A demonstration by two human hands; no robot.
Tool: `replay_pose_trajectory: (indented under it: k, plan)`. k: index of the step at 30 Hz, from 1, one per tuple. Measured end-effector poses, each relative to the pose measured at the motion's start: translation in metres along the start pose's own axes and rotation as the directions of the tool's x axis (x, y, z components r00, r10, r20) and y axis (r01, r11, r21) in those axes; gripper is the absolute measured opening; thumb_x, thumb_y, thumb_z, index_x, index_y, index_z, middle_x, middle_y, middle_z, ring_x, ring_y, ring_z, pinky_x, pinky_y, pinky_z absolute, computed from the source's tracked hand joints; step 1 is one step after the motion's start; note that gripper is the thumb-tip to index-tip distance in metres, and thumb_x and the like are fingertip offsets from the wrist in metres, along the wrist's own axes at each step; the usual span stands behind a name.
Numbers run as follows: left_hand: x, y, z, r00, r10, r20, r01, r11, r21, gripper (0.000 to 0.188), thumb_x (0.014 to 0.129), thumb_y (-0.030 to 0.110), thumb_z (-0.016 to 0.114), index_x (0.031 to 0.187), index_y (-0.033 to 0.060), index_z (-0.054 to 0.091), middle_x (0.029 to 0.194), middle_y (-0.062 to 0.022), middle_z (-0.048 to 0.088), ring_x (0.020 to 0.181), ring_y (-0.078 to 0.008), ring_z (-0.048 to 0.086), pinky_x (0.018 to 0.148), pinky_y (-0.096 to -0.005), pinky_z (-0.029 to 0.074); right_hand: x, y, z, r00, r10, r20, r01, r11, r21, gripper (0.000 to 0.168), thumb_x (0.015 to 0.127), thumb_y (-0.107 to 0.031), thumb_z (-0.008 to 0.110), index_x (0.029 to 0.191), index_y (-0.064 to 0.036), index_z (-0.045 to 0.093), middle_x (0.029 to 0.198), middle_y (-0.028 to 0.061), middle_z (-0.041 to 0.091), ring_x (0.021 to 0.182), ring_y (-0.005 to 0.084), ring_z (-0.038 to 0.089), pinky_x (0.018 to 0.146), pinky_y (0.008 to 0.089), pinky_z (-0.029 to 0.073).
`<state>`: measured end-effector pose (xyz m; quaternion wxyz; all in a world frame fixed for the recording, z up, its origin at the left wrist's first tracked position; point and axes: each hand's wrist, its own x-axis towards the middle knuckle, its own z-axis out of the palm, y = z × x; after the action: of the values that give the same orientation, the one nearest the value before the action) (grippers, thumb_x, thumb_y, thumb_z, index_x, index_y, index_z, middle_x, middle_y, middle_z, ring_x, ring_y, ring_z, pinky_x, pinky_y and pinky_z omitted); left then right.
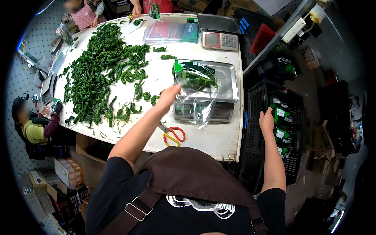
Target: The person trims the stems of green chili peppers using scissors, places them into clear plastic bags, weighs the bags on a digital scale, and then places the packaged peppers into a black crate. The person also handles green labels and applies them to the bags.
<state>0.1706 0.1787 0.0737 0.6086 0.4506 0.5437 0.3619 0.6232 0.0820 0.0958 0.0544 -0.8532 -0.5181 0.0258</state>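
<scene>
A clear plastic bag of green peppers (199,79) lies on the steel pan (227,88) of a digital scale, its loose open end hanging over the keypad (223,113). My left hand (170,96) pinches the film at the bag's left side. Over to the right, my right hand (266,121) is at the near-side rim of a black plastic crate (255,117); its fingertips are partly hidden, so its grip is unclear. Inside that crate are several packed bags (280,113) with green tops and white labels. Red-and-yellow-handled scissors (173,135) lie on the table below the scale.
A large heap of green peppers (91,70) covers the table's left. Flat printed bags (170,32) and a second scale (219,40) sit at the far end. Other people (36,126) work at the left and far edges. A metal post (276,36) rises at right.
</scene>
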Motion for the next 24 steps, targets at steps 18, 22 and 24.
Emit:
replay_pose_trajectory:
  k: [18,22,24]
  plan:
    - [-0.018,0.039,0.145,0.783,0.047,0.62,-0.594,0.351,0.724,0.04,0.091,0.043,0.054,0.101,0.0054,0.065,0.093,-0.0185,0.064,0.085,-0.0375,0.063,0.075,-0.0474,0.051,0.005,0.011,0.01,0.991,-0.107,-0.074,0.107,0.994,-0.01,0.049,0.096,-0.023,0.053,0.132,0.007,0.038,0.08,0.0209,0.063,0.069,0.0371,0.062,0.056,0.0454,0.05]
    - [-0.065,0.002,0.11,0.735,0.208,0.645,-0.616,0.602,0.508,0.03,0.09,0.034,0.059,0.096,0.0053,0.064,0.091,-0.0138,0.066,0.081,-0.0349,0.063,0.071,-0.0452,0.05,-0.001,-0.001,0.003,0.997,-0.067,-0.022,0.068,0.998,0.012,0.05,0.097,-0.022,0.052,0.134,0.008,0.036,0.081,0.0201,0.064,0.07,0.0358,0.063,0.054,0.0442,0.05]
    - [-0.085,0.003,0.082,0.79,0.275,0.548,-0.57,0.66,0.489,0.021,0.09,0.025,0.06,0.093,0.0047,0.063,0.09,-0.0129,0.065,0.078,-0.0318,0.063,0.068,-0.0409,0.049,-0.001,-0.002,0.0,0.999,-0.047,0.007,0.047,0.999,0.011,0.051,0.096,-0.022,0.052,0.134,0.007,0.035,0.082,0.0208,0.065,0.072,0.0355,0.064,0.057,0.0445,0.052]
